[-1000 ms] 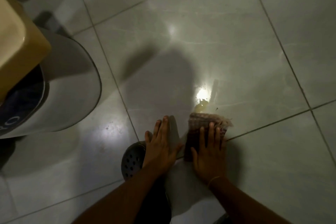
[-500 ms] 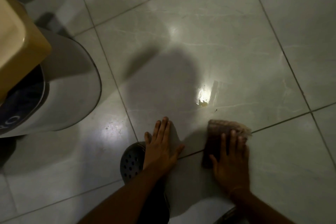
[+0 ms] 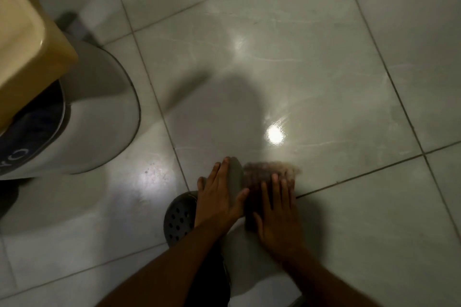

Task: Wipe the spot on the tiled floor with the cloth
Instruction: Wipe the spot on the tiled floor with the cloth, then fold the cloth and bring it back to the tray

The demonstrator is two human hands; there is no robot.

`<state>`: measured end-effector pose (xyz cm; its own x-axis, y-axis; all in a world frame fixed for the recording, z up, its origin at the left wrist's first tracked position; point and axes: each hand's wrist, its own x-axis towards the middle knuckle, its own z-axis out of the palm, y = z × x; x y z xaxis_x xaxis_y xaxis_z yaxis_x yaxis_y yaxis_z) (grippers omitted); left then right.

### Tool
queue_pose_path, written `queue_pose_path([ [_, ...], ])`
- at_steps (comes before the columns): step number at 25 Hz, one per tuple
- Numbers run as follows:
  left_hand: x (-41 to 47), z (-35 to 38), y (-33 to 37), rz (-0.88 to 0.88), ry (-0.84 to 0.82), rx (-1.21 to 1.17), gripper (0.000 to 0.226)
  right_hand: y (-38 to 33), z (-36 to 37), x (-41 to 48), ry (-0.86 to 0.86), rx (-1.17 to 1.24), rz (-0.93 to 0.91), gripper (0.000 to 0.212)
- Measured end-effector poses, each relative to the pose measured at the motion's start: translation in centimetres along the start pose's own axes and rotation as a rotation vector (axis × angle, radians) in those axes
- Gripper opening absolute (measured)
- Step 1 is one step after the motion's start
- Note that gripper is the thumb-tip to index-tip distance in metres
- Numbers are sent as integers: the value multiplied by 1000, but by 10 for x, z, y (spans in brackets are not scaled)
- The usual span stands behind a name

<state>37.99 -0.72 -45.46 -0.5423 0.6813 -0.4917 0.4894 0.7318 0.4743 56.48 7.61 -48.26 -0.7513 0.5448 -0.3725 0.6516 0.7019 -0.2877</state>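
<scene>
Two hands [image 3: 247,207] flat, glossy tiled floor [image 3: 324,70].

Dim scene; glare on glossy floor [image 3: 349,82], motion-blurred cloth [image 3: 264,177].

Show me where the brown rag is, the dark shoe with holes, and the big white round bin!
Brown checked cloth [image 3: 264,172]: head view, on its blurred far edge beyond the fingers.
Dark perforated rubber clog [image 3: 178,219]: head view, on its holed toe.
White round plastic bin [image 3: 99,127]: head view, on its curved side wall.

Grey perforated clog [image 3: 178,219] bottom centre; white round bin [image 3: 99,117] left, yellow tub [image 3: 27,32] overlapping its top.
</scene>
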Motion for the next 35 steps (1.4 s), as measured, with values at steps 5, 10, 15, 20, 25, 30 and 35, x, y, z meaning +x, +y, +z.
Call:
queue_pose_path([
  [5, -1, -1, 1, -16, -21, 6, 96, 87, -15, -56, -8, 10, 319, 90],
  [10, 0, 1, 3, -26, -13, -15, 96, 96, -70, 88, 174, 92, 611, 87],
  [15, 2, -9, 7, -37, -28, -92, 87, -9, -33, 78, 59, -58, 90, 85],
  [20, -5, -21, 33, -92, -13, -231, 57, -16, -14, -18, 9, -39, 23, 77],
  [25, -17, -2, 87, -279, -207, -300, 74, -24, -42, -19, 178, 445, 603, 79],
  [30, -10, -13, 105, -445, -361, -475, 50, -41, -76, 5, 118, 1101, 1035, 74],
  [35, -3, -105, 114, -395, -416, -478, 15, -60, -156, 13, 69, 1377, 1048, 52],
])
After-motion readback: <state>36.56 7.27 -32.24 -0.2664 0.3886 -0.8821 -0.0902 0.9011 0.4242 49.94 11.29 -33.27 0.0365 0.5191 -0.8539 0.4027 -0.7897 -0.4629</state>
